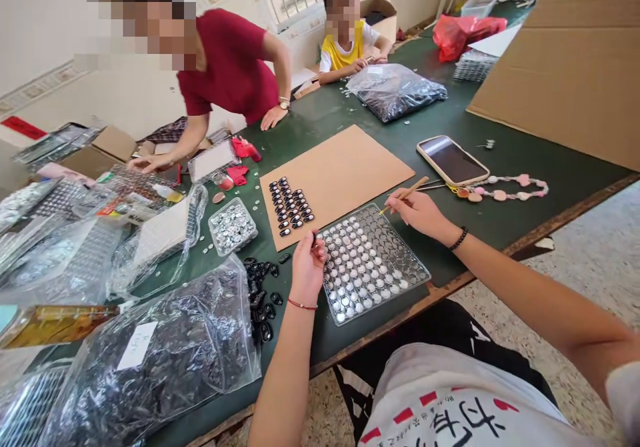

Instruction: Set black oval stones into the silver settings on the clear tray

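Note:
My right hand (420, 212) grips a slim wooden stick (413, 187) with a yellowish tip, which points down at the far corner of a clear tray (400, 254). Round white pieces (357, 254) sit in many of the tray's pockets; those toward the right hold none. My left hand (309, 260) is closed at the tray's left edge, with a small black piece (315, 233) showing at its fingertips. Beyond it, several black pieces with white ovals (290, 204) lie in rows on a cardboard sheet (345, 174). Loose black pieces (260, 300) are heaped left of my left wrist.
A clear box of small shiny parts (233, 224) and a big bag of black pieces (175, 340) stand left. A phone (453, 159) with a beaded strap lies right. One person (230, 60) leans over the table; another (350, 47) sits behind a bag (395, 90).

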Motion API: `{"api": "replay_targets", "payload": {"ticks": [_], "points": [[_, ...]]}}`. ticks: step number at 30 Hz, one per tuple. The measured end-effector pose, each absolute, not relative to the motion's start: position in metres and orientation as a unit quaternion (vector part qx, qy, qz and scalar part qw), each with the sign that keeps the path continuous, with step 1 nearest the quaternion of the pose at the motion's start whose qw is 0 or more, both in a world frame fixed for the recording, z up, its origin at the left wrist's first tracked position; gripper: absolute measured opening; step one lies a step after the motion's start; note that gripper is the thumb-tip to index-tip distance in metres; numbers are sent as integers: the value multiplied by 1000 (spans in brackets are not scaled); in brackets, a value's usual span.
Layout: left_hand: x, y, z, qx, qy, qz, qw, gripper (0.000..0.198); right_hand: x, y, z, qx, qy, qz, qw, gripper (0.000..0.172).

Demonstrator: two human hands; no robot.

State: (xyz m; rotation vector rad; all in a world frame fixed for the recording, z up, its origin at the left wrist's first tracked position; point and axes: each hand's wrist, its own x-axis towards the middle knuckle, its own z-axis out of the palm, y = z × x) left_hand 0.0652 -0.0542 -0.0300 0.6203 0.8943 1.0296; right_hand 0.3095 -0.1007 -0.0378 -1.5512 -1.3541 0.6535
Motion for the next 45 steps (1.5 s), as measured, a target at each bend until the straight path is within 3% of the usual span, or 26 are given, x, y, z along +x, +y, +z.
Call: {"api": "replay_targets", "payload": {"ticks": [11,15,25,30,37,45], "points": [[66,-54,-26,329,416,476,702,17,276,-153,-31,-560,-744,180,318,34],[69,-56,-26,338,415,475,699,16,269,-174,-39,-552,-756,175,306,32],[73,-67,-27,502,471,394,610,33,264,-144,0,-532,-736,164,385,26],[83,-83,-22,663,453,288,522,26,256,-126,7,-529,-729,136,412,27],[89,-91,-22,710,447,298,454,29,251,-123,4,-529,-706,132,452,25],[118,-96,-24,858,379,164,306,30,255,-99,14,-518,-697,111,483,24]]}}
